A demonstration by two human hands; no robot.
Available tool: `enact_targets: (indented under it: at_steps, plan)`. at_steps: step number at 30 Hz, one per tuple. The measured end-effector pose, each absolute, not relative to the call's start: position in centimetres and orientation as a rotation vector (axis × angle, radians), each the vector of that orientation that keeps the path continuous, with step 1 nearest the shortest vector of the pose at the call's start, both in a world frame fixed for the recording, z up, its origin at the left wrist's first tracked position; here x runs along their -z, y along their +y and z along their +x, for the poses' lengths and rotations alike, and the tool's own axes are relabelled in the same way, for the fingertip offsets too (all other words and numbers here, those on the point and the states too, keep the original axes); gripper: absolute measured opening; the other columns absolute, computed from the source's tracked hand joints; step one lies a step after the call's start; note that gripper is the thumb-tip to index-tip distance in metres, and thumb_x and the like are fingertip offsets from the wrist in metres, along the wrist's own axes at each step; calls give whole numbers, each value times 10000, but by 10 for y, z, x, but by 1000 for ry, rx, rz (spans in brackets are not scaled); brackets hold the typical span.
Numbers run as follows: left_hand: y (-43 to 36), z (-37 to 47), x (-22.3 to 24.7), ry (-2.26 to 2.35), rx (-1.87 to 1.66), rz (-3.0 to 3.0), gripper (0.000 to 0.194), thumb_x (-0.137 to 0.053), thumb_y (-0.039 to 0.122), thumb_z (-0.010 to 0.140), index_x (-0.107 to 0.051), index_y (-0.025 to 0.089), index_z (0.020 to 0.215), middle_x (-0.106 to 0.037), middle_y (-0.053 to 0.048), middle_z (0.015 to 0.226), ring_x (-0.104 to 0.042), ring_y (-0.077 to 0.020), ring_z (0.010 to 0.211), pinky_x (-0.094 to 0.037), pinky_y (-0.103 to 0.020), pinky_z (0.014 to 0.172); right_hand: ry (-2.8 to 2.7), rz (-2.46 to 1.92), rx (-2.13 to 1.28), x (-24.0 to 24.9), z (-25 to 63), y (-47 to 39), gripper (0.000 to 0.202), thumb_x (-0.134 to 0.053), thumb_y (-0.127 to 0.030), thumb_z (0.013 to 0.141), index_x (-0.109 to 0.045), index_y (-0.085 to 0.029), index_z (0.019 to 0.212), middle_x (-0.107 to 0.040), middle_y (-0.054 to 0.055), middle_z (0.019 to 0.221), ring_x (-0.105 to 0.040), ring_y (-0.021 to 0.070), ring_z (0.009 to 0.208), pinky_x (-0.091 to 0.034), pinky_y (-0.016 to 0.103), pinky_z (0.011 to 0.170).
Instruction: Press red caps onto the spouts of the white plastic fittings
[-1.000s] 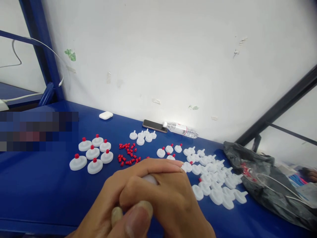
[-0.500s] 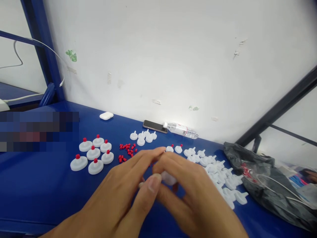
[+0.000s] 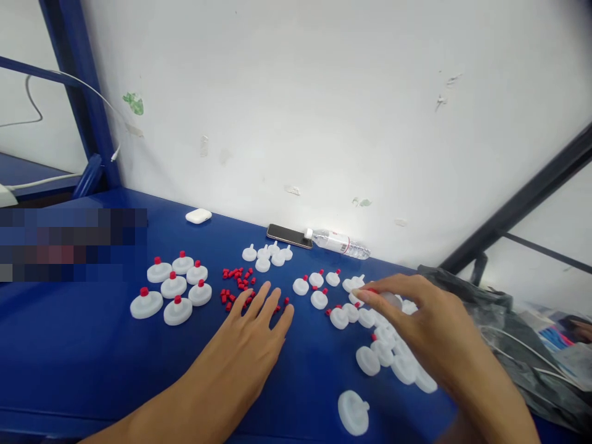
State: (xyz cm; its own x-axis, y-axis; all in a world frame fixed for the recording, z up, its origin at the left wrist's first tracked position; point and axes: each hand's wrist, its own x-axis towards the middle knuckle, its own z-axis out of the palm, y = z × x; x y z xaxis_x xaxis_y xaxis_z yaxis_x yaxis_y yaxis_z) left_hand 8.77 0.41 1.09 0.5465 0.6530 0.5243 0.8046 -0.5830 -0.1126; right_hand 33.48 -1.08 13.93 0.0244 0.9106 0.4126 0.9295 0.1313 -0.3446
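My left hand (image 3: pixel 250 339) lies palm down with fingers spread, its fingertips at the near side of a scatter of small red caps (image 3: pixel 238 277). My right hand (image 3: pixel 425 327) is raised over the white spouted lids (image 3: pixel 367 361) at the right, thumb and forefinger pinched together. Red shows at those fingertips, with a white lid (image 3: pixel 393 300) partly hidden behind the fingers; it appears to be a red-capped one. Several red-capped lids (image 3: pixel 319 300) lie between the hands. Closer to me, one bare lid (image 3: pixel 354 413) rests on its own.
A group of red-capped lids (image 3: pixel 173 285) stands at the left, with small bare lids (image 3: pixel 263 264) farther back. Along the wall lie a white case (image 3: pixel 198 216), a phone (image 3: pixel 289 235) and a plastic bottle (image 3: pixel 340 242). A dark plastic bag (image 3: pixel 531 364) lies at the right.
My hands were together at the middle around a white lid; they have parted. The right moved right over the lids, and the left opened down toward the red caps.
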Motion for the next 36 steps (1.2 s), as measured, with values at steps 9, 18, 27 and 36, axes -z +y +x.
enact_targets:
  at_steps: [9,18,27,36]
  plan:
    - [6,90,-7,-1192,524,-2466,455,-641,160,905,-650,247,1352,-663,-169,1373,-580,-354,1320,-463,-497,1041,-1737,-2109,-39,-136,372,0,273,-575,-521,801,-765,-363,918,-814,-29,902,-734,293,912,-488,410,804]
    - [0,90,-14,-1426,645,-2301,479,-466,398,1028,-580,241,1466,-494,-215,1549,-449,-425,1436,-423,-630,1091,-1690,-2215,-103,-127,381,3,343,-444,-346,874,-698,-357,1103,-822,-23,1013,-741,280,944,-487,399,797]
    - [0,91,-9,-1419,531,-2333,446,-440,325,1034,-637,187,1410,-648,-200,1395,-593,-400,1304,-492,-592,1033,-1795,-2259,-430,-119,379,5,360,-506,-248,867,-681,-317,1174,-829,-9,992,-744,242,975,-513,341,843]
    - [3,94,-7,-1278,589,-2349,316,-587,209,970,-733,216,1249,-735,-151,1232,-655,-357,1194,-512,-518,984,-1808,-2258,-382,-121,383,6,407,-520,-246,846,-650,-332,1222,-815,14,1047,-730,284,1033,-504,392,886]
